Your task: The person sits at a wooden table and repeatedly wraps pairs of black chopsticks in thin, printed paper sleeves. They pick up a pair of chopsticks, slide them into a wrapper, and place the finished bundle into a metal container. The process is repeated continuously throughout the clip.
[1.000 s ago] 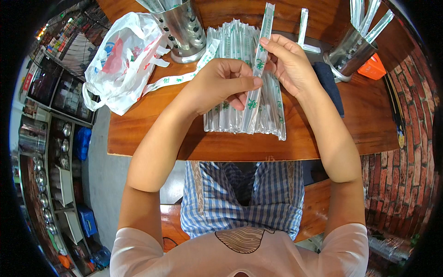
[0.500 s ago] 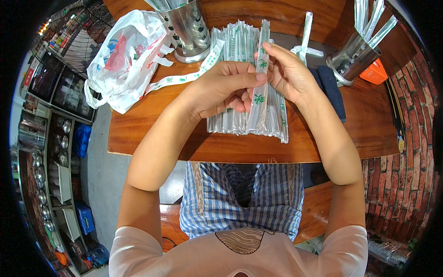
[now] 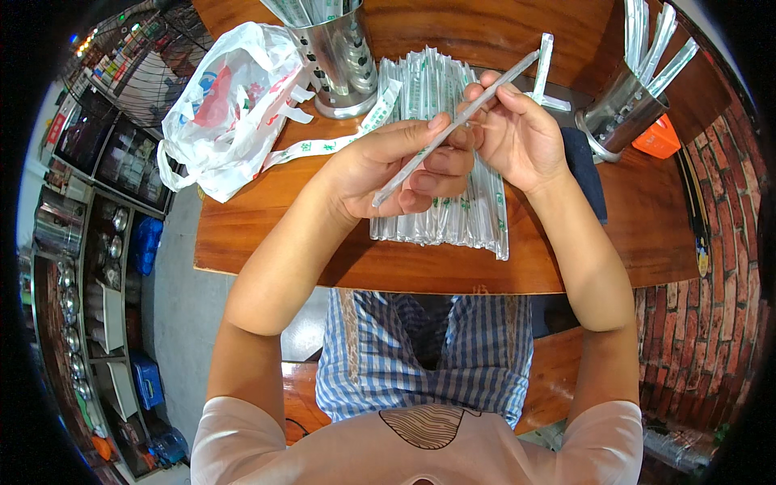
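Wooden table (image 3: 323, 242) underneath — both hands hold one wrapped stick (image 3: 457, 125) above the spread bundle (image 3: 453, 218). Left hand (image 3: 396, 170) pinches its lower end, right hand (image 3: 513, 133) the middle; steady, even pulling seems best — wrapper looks thin.

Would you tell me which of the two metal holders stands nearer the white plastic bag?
The upright metal holder at the table's far left, right beside the plastic bag. The other holder leans at the far right, beyond both hands.

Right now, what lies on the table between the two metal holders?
In the head view, between the left metal holder and the right metal holder lies a pile of wrapped sticks, partly hidden by both hands, plus one loose wrapper.
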`<move>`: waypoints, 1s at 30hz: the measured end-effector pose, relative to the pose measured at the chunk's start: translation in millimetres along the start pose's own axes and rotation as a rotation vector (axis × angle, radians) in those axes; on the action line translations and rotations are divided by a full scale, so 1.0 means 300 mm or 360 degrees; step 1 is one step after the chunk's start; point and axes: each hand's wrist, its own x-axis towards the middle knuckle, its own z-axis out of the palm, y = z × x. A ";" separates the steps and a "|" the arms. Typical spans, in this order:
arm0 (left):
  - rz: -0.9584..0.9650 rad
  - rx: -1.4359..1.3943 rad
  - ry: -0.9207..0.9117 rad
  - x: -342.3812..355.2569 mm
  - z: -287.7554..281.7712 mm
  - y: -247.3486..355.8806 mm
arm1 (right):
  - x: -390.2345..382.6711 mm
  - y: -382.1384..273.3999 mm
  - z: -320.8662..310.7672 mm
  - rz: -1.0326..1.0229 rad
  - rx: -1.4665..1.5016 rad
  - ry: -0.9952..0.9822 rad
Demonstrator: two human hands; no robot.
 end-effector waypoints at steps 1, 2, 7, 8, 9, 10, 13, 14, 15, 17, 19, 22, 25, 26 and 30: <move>-0.0002 -0.0028 0.0012 0.000 -0.008 -0.001 | -0.001 -0.001 0.007 -0.0012 0.0001 0.0019; -0.0003 -0.0056 0.0024 -0.001 -0.017 -0.002 | -0.001 0.000 0.011 -0.0055 -0.0072 0.0069; 0.0009 -0.0010 0.0225 0.004 -0.003 0.003 | 0.001 -0.010 0.017 -0.0221 -0.0428 0.0315; 0.0029 -0.0005 0.0228 0.004 -0.007 0.003 | 0.002 -0.007 0.025 -0.0249 -0.0457 0.0358; 0.0050 0.0000 0.0231 0.003 -0.010 0.003 | 0.005 -0.001 0.036 -0.0276 -0.0486 0.0401; 0.0066 0.0037 0.0244 0.004 -0.010 0.002 | 0.005 -0.002 0.044 -0.0308 -0.0520 0.0447; 0.0111 0.0173 0.0303 0.004 -0.008 0.000 | 0.004 -0.004 0.031 -0.0305 -0.0531 0.0453; 0.0124 0.0236 0.0337 0.004 -0.006 -0.001 | 0.005 -0.006 0.031 -0.0295 -0.0536 0.0468; 0.0137 0.0299 0.0371 0.003 -0.004 -0.001 | 0.006 -0.006 0.032 -0.0285 -0.0541 0.0482; 0.0121 0.0613 0.0521 0.002 0.023 0.007 | 0.003 -0.011 0.034 -0.0261 -0.0647 0.0501; 0.0113 0.0909 0.0618 0.003 0.032 0.007 | -0.004 -0.022 0.042 -0.0233 -0.0850 0.0503; 0.0112 0.1259 0.0631 0.007 0.012 -0.005 | -0.008 -0.033 0.041 -0.0215 -0.0981 0.0447; 0.0056 0.1360 0.0630 0.001 0.013 -0.002 | -0.015 -0.029 0.075 -0.0207 -0.1055 0.0449; 0.0026 0.1330 0.0675 0.000 0.024 0.001 | -0.015 -0.024 0.078 -0.0213 -0.1101 0.0407; -0.0026 0.1255 0.0737 0.004 0.033 0.008 | -0.016 -0.014 0.081 -0.0197 -0.1152 0.0227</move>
